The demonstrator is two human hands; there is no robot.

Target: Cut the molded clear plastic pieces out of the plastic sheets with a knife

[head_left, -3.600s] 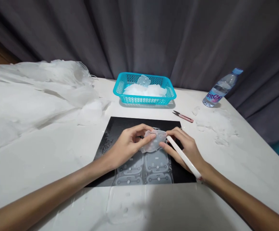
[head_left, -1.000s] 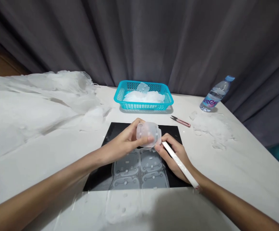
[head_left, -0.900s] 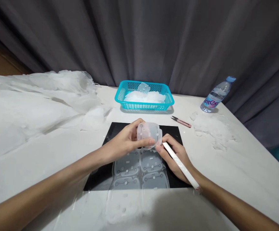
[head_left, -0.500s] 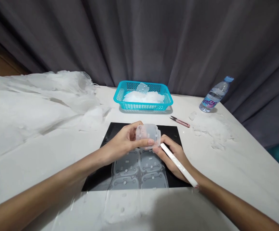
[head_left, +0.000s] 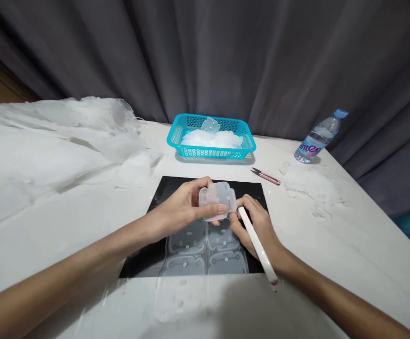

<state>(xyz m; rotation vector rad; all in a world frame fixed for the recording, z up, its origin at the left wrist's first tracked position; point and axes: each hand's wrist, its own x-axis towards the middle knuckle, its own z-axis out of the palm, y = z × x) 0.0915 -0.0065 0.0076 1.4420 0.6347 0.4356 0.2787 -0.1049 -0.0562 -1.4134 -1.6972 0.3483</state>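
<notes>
My left hand point(head_left: 181, 209) is closed on a small translucent plastic piece point(head_left: 217, 199), held just above a black mat point(head_left: 162, 193). My right hand point(head_left: 256, 226) grips a long white pen-like tool point(head_left: 257, 247), its tip touching the piece's right edge. Under both hands a clear plastic sheet of moulded cells point(head_left: 199, 254) lies on the mat and runs toward me over the table edge.
A turquoise basket point(head_left: 176, 136) of clear plastic pieces stands behind the mat. Pink snips point(head_left: 266, 176) lie to its right, with plastic scraps point(head_left: 314, 190) and a water bottle point(head_left: 319, 136) beyond. A heap of clear plastic film point(head_left: 49, 141) covers the left. Grey curtain behind.
The plastic piece has come up off the sheet into my left hand and been turned. My right hand has shifted the tool steeper, keeping its tip at the piece's edge.
</notes>
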